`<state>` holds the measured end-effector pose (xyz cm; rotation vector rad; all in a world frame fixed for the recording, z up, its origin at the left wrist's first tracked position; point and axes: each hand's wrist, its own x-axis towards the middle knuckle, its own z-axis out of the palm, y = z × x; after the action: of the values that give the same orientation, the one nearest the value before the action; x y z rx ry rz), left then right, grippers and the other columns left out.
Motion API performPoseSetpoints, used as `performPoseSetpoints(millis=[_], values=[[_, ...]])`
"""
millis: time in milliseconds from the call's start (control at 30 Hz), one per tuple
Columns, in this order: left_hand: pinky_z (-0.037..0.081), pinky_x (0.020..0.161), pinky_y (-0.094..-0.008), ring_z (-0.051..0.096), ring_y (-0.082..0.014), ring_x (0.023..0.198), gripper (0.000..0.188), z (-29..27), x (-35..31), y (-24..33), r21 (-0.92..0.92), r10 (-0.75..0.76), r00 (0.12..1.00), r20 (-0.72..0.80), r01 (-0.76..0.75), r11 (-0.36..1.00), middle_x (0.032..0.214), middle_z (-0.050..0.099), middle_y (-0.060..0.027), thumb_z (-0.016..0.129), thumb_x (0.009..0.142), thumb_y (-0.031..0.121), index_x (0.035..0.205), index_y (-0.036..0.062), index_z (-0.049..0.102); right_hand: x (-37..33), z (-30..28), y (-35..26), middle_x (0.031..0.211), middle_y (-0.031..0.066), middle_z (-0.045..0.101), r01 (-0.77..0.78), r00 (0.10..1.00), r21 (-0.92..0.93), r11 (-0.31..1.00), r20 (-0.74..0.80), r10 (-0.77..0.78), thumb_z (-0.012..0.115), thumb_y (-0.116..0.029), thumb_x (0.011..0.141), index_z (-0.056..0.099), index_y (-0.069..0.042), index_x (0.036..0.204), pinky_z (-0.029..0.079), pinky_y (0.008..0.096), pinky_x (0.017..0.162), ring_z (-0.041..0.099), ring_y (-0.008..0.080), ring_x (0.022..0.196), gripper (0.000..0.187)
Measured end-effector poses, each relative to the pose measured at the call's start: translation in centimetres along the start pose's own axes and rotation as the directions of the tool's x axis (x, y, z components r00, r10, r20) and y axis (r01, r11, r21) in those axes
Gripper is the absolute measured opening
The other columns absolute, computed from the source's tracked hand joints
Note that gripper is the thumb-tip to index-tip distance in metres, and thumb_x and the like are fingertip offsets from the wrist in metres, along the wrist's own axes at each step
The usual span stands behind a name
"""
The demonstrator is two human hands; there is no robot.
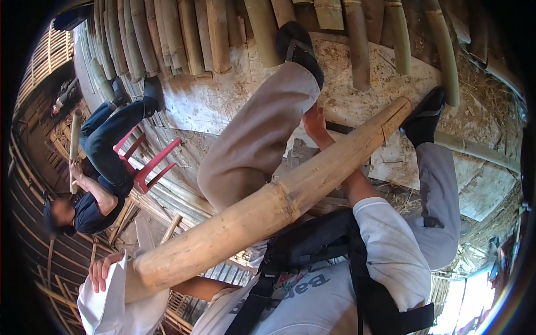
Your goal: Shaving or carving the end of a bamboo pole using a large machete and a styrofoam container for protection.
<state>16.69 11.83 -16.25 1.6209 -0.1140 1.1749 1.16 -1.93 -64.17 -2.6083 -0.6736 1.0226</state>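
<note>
A thick bamboo pole (240, 226) slants across my lap, from the lower left up toward my shoe on the right. White cloth (109, 301) covers its lower-left end. My left hand (100, 272) is closed over this cloth at the pole's end, fingers curled on the edge. Beyond the pole, my right hand (315, 121) reaches down beside my bent trouser leg (254, 134). Its fingers are partly hidden by the leg, so I cannot see whether they grip anything. A dark strip (339, 128) lies close to that hand; its kind is unclear.
Several bamboo lengths (220, 36) lie side by side along the far edge, over a stained pale board (245, 84). At left another person (103, 195) sits by a red plastic chair (146, 167), holding a bamboo piece (75, 139). Straw litters the right.
</note>
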Motion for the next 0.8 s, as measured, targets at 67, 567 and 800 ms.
performPoseSetpoints(millis=[67,567,800], values=[[0.045,0.09,-0.0375,0.057,-0.0214,0.097,0.047,0.2,0.2,-0.1,-0.021,0.01,1.0,0.005,-0.009,1.0,0.112,0.055,-0.0074,0.058,0.08,0.033,0.118,0.0073,0.049,-0.4,-0.9,0.0,0.108,0.012,0.057,0.017,0.999,-0.032,0.999,0.038,-0.016,0.069,-0.018,0.066,0.048,-0.01,0.126,0.041,0.0449,0.091,0.049,0.0276,0.108,0.064],[0.041,0.095,-0.0421,0.05,-0.0253,0.111,0.059,-9.1,3.1,12.4,0.016,-0.453,0.813,-0.365,0.492,0.871,0.125,0.049,-0.0133,0.063,0.081,0.035,0.126,0.0016,0.046,-23.3,-21.1,2.7,0.09,0.0177,0.062,0.239,0.969,0.081,0.968,-0.081,-0.232,0.074,-0.023,0.063,0.045,-0.008,0.117,0.05,0.0447,0.066,0.062,0.0333,0.08,0.063],[0.04,0.096,-0.0397,0.049,-0.0241,0.112,0.053,-9.0,4.7,16.3,-0.206,-0.364,0.924,-0.115,0.336,0.919,0.123,0.051,-0.0113,0.058,0.084,0.032,0.126,0.0015,0.045,-33.1,-21.0,10.3,0.088,0.0227,0.064,-0.154,0.988,-0.01,0.988,-0.025,0.154,0.072,-0.028,0.064,0.057,0.004,0.1,0.053,0.0443,0.067,0.065,0.0343,0.08,0.05]])
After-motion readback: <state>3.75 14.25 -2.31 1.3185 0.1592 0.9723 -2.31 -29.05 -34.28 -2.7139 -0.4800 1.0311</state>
